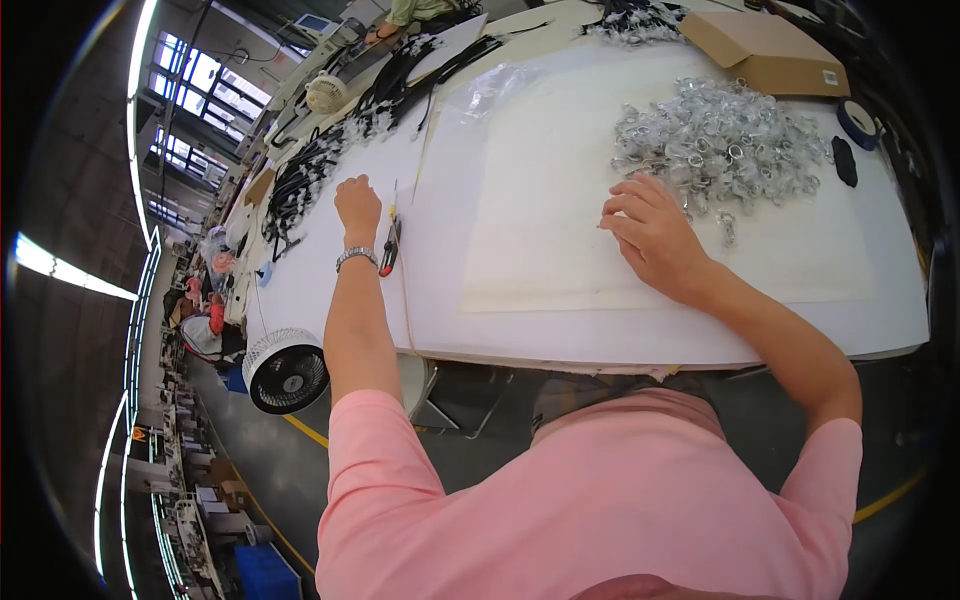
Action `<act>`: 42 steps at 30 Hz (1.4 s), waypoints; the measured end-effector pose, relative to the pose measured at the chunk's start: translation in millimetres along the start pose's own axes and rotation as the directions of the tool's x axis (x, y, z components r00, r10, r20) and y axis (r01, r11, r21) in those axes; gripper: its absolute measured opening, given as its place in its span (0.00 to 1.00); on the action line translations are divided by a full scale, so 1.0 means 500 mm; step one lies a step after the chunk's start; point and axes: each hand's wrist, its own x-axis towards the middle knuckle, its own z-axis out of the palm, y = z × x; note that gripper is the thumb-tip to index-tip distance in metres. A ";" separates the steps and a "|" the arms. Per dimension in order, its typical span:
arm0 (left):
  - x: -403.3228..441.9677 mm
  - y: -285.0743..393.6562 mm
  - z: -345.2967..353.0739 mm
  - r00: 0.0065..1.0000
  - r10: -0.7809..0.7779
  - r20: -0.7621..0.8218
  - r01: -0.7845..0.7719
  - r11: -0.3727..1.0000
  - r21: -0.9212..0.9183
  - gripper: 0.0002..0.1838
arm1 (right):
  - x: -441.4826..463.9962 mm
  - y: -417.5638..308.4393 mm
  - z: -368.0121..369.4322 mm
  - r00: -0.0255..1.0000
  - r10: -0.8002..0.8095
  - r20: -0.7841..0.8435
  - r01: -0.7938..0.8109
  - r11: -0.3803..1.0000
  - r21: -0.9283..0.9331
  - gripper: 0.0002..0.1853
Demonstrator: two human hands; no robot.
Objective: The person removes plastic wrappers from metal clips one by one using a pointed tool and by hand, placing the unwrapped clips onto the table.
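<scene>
My left hand (pixel 357 208) is over the white tabletop at the left, its fingers curled closed. Whatever it might hold is hidden. Just left of it lies a bundle of black cords (pixel 297 190) with clear plastic at their ends. A red and black box cutter (pixel 390 248) lies to its right. My right hand (pixel 655 240) hovers by the near left edge of a pile of metal rings in clear plastic wrapping (pixel 715 140), fingers loosely bent and apart, nothing visible in them. One wrapped piece (pixel 727 228) lies apart from the pile, right of this hand.
An open cardboard box (pixel 775 60), a roll of dark tape (pixel 858 124) and a black object (pixel 844 161) lie at the right. A clear plastic bag (pixel 488 92) is further back. A fan (pixel 288 375) stands beside the table's left edge. Another person's arm (pixel 385 30) shows at the far end.
</scene>
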 end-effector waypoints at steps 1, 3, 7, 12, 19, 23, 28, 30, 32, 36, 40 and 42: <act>0.007 -0.024 -0.007 0.999 0.022 0.036 -0.024 0.998 0.054 0.07 | -0.005 -0.012 0.005 1.000 -0.007 0.011 0.007 1.000 0.024 0.12; 0.032 -0.065 -0.025 0.993 0.061 0.103 -0.076 0.985 0.154 0.06 | -0.011 -0.026 0.010 0.999 -0.025 0.030 0.023 0.998 0.062 0.11; 0.089 -0.114 -0.089 0.987 0.158 0.019 -0.159 0.969 0.191 0.08 | -0.023 -0.032 0.027 0.997 -0.019 0.074 0.010 0.992 0.122 0.10; 0.159 -0.108 -0.173 0.989 0.144 -0.039 -0.128 0.955 0.269 0.10 | -0.026 -0.035 0.036 0.997 -0.042 0.065 0.034 0.993 0.115 0.09; 0.241 0.044 -0.199 0.955 0.293 0.044 -0.289 0.889 0.356 0.10 | 0.002 -0.068 0.029 0.999 0.004 0.051 -0.014 0.976 0.215 0.16; 0.265 0.184 -0.241 0.905 0.425 -0.021 -0.393 0.854 0.341 0.10 | 0.121 -0.107 0.058 0.771 0.439 0.461 -0.619 0.348 0.704 0.27; 0.281 0.365 -0.267 0.827 0.530 -0.186 -0.482 0.840 0.249 0.10 | 0.280 -0.175 0.087 0.662 0.307 0.684 -0.535 -0.446 0.718 0.45; 0.281 0.424 -0.290 0.799 0.565 -0.206 -0.533 0.824 0.193 0.10 | 0.308 -0.199 0.097 0.662 0.298 0.688 -0.417 -0.617 0.668 0.44; 0.286 0.468 -0.301 0.794 0.545 -0.270 -0.525 0.838 0.148 0.10 | 0.324 -0.196 0.119 0.676 0.320 0.663 -0.273 -0.727 0.630 0.42; 0.277 0.555 -0.281 0.798 0.518 -0.308 -0.522 0.850 0.078 0.10 | 0.320 -0.186 0.114 0.691 0.361 0.627 -0.153 -0.774 0.614 0.35; 0.269 0.619 -0.295 0.853 0.483 -0.200 -0.500 0.865 -0.046 0.13 | 0.319 -0.161 0.111 0.652 0.385 0.653 -0.094 -0.814 0.573 0.33; 0.278 0.641 -0.280 0.890 0.397 -0.224 -0.432 0.891 -0.141 0.10 | 0.316 -0.156 0.103 0.642 0.415 0.645 -0.053 -0.815 0.577 0.31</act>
